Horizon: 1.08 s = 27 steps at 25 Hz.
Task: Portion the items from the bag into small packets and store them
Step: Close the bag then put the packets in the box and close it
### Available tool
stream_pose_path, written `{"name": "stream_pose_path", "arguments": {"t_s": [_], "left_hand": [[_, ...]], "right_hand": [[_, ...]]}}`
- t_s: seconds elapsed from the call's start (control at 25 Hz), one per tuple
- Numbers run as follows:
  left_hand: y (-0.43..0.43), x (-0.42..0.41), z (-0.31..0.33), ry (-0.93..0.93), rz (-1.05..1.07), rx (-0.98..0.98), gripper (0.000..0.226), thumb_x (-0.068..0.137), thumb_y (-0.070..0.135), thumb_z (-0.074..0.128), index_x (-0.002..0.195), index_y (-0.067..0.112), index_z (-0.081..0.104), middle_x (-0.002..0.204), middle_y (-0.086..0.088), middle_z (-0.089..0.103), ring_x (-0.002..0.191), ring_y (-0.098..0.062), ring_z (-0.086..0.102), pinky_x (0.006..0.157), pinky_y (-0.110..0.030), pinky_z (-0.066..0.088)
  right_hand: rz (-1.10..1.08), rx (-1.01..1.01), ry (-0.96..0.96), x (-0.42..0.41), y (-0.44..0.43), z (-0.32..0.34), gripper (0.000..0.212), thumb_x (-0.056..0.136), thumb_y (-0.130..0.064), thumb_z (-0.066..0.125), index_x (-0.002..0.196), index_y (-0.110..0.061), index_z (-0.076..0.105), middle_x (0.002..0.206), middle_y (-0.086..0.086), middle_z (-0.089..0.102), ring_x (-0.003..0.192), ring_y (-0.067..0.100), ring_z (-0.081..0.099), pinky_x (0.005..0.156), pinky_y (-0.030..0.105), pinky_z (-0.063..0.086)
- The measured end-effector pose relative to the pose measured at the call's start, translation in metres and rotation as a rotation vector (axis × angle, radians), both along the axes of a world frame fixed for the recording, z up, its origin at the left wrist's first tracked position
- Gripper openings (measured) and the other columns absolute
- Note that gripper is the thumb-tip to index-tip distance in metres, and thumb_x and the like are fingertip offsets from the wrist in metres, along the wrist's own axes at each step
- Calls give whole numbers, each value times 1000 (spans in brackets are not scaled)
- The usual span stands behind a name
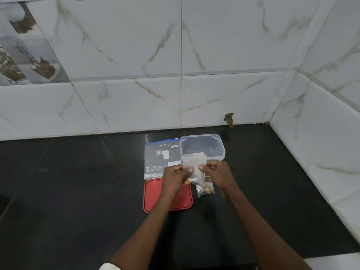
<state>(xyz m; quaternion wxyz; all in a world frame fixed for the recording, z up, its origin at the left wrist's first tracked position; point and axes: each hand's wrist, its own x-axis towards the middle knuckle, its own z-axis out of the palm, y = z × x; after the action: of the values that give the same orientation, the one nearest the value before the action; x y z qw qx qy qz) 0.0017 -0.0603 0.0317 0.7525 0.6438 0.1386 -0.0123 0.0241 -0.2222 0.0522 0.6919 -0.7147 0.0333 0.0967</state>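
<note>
While both hands, left hand (176, 173) and right hand (215, 171), pinch one small packet (194, 168) with their fingers, another filled packet (204, 190) lies on the table (78, 191). Nothing seems stored in the clear container (202, 147) yet, so most work likely remains.

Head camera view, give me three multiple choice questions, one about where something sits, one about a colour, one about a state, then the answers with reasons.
1. Where does the clear container stand?
A. On the lid
B. At the back of the counter, right of the big printed bag
C. In the person's left hand

2. What colour is the lid lying on the counter?
A. Blue
B. Red
C. White

3. What state is the small packet between the hands in?
A. Lying flat on the counter, untouched
B. Sealed inside the container
C. Held up by both hands

Answers:
1 B, the container sits near the tiled wall beside the big printed bag.
2 B, the lid beneath the left forearm is red.
3 C, the left hand and right hand pinch the packet by its sides, above another small packet on the counter.
</note>
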Motion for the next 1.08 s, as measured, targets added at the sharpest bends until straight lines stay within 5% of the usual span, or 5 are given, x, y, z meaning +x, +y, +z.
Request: {"name": "stream_pose_path", "arguments": {"t_s": [0.24,0.4,0.68,0.84,1.08], "left_hand": [[7,7,-2,72,-26,-54,13,88,9,75,95,-2,77,82,-19,75,73,-30,65,65,-33,52],[-1,45,9,43,31,109,7,82,5,80,86,1,79,73,-10,74,63,-19,65,67,-32,54],[-36,144,4,335,210,123,15,82,0,78,95,-4,72,89,-17,72,77,-30,72,73,-48,65],[-56,183,-19,559,112,115,14,85,-10,72,93,-6,62,81,-20,69,67,-29,67,50,-44,62],[-70,197,-49,655,-15,334,14,94,-2,64,81,-1,59,77,-12,64,72,-24,67,87,-37,60]], "right_hand": [[-119,-88,10,4,1,-12,29,74,-29,74,78,0,71,79,25,69,74,39,69,71,50,59],[-227,29,43,18,-6,3,12,87,-13,70,90,-1,71,78,15,72,65,17,68,59,30,56],[-493,65,78,38,-63,-20,13,87,0,62,98,-1,68,82,20,73,71,24,67,69,36,56],[-490,36,129,47,-90,-43,13,92,2,56,101,2,65,82,17,72,74,23,68,71,34,57],[-353,-182,108,76,-84,-54,15,89,-8,61,100,-15,67,92,7,73,85,23,72,79,40,60]]}}
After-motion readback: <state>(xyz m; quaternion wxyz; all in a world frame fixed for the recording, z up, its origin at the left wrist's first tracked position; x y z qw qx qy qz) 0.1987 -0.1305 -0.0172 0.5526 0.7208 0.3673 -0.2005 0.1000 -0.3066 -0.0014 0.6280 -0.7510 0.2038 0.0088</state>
